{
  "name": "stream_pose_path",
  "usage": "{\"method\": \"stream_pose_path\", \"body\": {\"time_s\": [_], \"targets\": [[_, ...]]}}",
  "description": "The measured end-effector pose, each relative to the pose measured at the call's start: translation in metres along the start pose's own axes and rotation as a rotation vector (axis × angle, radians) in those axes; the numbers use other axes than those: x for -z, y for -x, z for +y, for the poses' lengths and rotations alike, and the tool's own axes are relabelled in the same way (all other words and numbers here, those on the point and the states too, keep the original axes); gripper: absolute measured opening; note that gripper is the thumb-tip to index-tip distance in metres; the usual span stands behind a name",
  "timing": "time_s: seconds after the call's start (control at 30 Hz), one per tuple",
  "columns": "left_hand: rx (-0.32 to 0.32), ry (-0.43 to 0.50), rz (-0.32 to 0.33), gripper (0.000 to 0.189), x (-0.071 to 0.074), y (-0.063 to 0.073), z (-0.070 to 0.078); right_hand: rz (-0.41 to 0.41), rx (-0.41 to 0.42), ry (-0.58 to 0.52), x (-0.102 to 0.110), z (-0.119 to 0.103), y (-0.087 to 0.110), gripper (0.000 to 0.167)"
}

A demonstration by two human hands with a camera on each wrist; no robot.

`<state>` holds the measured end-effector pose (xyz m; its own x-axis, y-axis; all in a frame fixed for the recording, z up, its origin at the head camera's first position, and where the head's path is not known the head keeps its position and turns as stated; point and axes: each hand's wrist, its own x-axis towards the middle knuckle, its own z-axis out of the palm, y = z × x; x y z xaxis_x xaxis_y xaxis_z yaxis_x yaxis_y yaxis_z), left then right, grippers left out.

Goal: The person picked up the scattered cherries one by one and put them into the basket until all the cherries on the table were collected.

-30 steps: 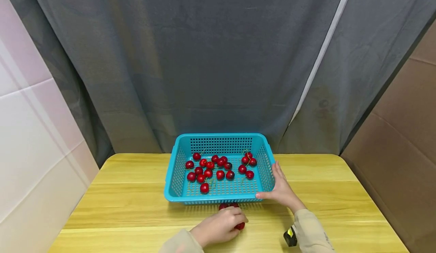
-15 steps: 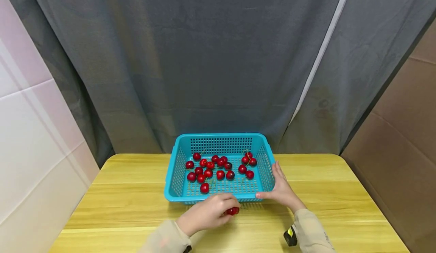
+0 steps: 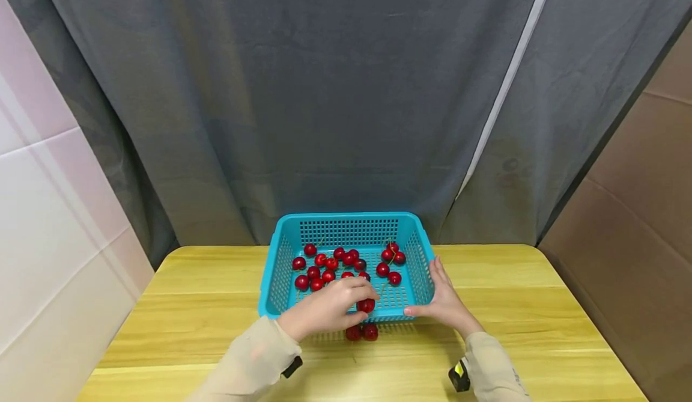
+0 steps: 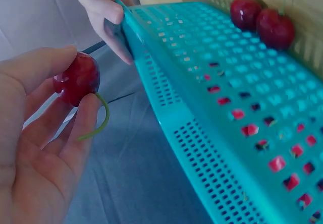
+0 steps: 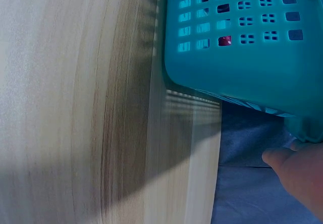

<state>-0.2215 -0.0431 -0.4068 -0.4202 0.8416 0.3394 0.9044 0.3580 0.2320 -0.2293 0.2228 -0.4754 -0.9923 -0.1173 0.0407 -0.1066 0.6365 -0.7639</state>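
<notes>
My left hand (image 3: 327, 306) pinches a dark red cherry (image 4: 81, 80) between thumb and fingertips, and its curved green stem (image 4: 105, 115) hangs free in the left wrist view. In the head view this hand is over the near rim of a blue plastic basket (image 3: 348, 216). My right hand (image 3: 447, 306) grips the basket's near right corner, thumb on the front rim and fingers along the right side. Several cherries (image 3: 382, 269) lie inside, some hidden behind my left hand. Two more cherries (image 3: 370, 331) sit on the table just in front of the basket.
The basket stands on a light wooden table (image 3: 178, 312). Behind the table hangs a grey curtain (image 3: 346, 101). A white panel (image 3: 54, 197) rises at the left and a brown cardboard wall (image 3: 638, 210) at the right.
My left hand has lifted the cherry off the table and carried it forward to the basket's near rim. The two table cherries are uncovered. My right hand stays at the corner.
</notes>
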Motion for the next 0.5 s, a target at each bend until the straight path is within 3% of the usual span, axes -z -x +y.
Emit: {"method": "stream_pose_path", "body": {"time_s": [0.23,0.5], "targets": [[0.059,-0.001,-0.041,0.028,0.003,-0.012,-0.014,-0.003,-0.006,0.006,0.0,-0.001,-0.001,0.123],[0.128,0.025,-0.064,0.029,-0.006,-0.027,-0.035,-0.003,-0.011,0.0,0.001,-0.002,0.0,0.124]]}}
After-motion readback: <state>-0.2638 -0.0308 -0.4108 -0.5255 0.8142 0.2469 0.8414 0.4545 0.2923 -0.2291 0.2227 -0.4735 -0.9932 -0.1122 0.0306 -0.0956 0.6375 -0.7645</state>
